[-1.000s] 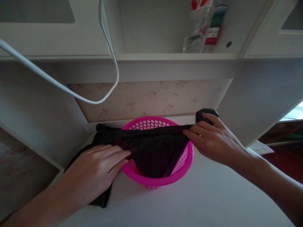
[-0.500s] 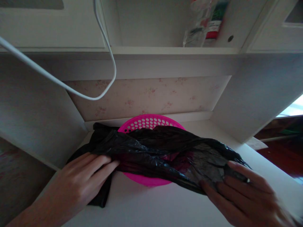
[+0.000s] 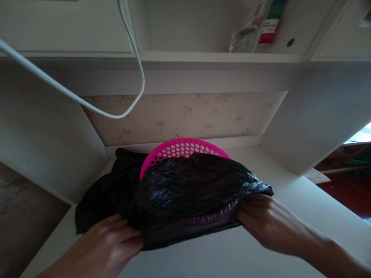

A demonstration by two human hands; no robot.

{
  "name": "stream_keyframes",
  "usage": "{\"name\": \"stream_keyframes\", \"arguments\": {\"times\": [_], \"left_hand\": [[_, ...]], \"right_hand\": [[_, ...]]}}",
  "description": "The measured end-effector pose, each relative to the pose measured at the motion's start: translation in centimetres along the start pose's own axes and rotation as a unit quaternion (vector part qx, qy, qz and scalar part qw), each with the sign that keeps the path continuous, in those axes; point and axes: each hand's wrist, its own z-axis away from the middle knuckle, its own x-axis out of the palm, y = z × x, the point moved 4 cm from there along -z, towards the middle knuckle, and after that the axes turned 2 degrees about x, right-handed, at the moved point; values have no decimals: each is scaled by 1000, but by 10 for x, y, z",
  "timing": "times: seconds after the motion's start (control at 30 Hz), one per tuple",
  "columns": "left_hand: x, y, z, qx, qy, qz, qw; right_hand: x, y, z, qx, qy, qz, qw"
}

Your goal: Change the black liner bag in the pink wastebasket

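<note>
A black plastic bag [image 3: 188, 183] lies spread over the front of a pink perforated basket [image 3: 185, 146], whose far rim shows behind it. Through the thin film near the front, the basket's near edge shows faintly. My left hand [image 3: 110, 243] is closed on the bag's near left edge. On the other side, my right hand [image 3: 257, 218] grips the bag's right edge, its fingertips hidden in the folds. More black plastic [image 3: 107, 197] lies bunched to the left of the basket.
White side panels [image 3: 313, 116] flank the white desk surface [image 3: 197, 258], with flowered wallpaper [image 3: 185, 116] behind. A white cable [image 3: 107, 114] hangs at upper left. Overhead, a shelf [image 3: 220, 57] holds a clear plastic package [image 3: 246, 38] and a red-and-green container [image 3: 269, 29].
My right hand has moved left and inward, now gripping the bag's edge. The stretched bag has come forward over the basket's near rim, and my left hand has moved slightly down.
</note>
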Motion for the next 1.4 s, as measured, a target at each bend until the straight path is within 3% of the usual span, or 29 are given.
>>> {"name": "stream_keyframes", "arguments": {"times": [0.07, 0.13, 0.23, 0.33, 0.43, 0.53, 0.67, 0.8, 0.9, 1.03, 1.13, 1.2, 1.27, 1.4], "left_hand": [[6, 1, -8, -4, -52, 3, 999], [7, -5, -9, -34, -56, 1, 998], [-2, -16, -1, -93, 48, 24, 994], [-14, -24, 3, -150, 184, 21, 971], [-16, -23, -8, -138, 214, 10, 967], [-14, -20, -21, -104, 220, 25, 970], [-13, -21, -19, -133, 240, 52, 960], [-11, -14, -16, -110, 244, -22, 963], [-8, -10, -19, -84, 245, -90, 962], [-8, -13, -22, -68, 252, -73, 963], [-12, -20, -23, -74, 258, -32, 963], [-16, -28, -22, -111, 266, 22, 957], [-18, -41, -23, -192, 261, 103, 940], [-11, -78, -30, -363, 265, 240, 860]], "right_hand": [[9, 9, 1, 34, -20, -9, 999], [13, 16, 4, 63, -39, -40, 996], [9, 27, 11, 106, -35, -112, 987], [-3, 41, 17, 179, 47, -174, 967], [-9, 58, 18, 280, 121, -220, 927], [-4, 71, 9, 339, 155, -278, 885], [6, 82, -8, 372, 172, -328, 851], [0, 93, -22, 409, 259, -241, 841], [-2, 100, -34, 383, 289, -221, 849], [6, 110, -45, 328, 293, -185, 879], [12, 117, -47, 333, 315, -219, 862], [14, 121, -49, 352, 336, -287, 825], [15, 123, -54, 366, 357, -349, 785], [20, 130, -66, 399, 372, -434, 717]]}}
